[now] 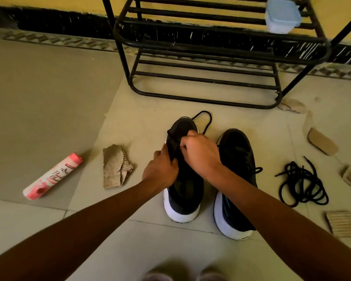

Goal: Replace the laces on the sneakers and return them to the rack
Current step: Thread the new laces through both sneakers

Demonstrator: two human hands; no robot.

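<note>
Two black sneakers with white soles stand side by side on the floor, heels toward me. My left hand [160, 169] grips the side of the left sneaker [182, 191] near its tongue. My right hand [199, 153] pinches something at that shoe's lacing area, probably the black lace [206, 118] that loops out past the toe. The right sneaker [236, 179] stands untouched, still laced. A loose bundle of black laces [302, 183] lies on the floor to the right. The black metal shoe rack [207, 78] stands just beyond the shoes.
A pink spray can [53, 176] lies on the floor at left. Torn cardboard pieces [116, 167] lie scattered left and right of the shoes. A pale blue plastic container [282, 16] sits on an upper rack shelf. The rack's bottom shelf holds nothing.
</note>
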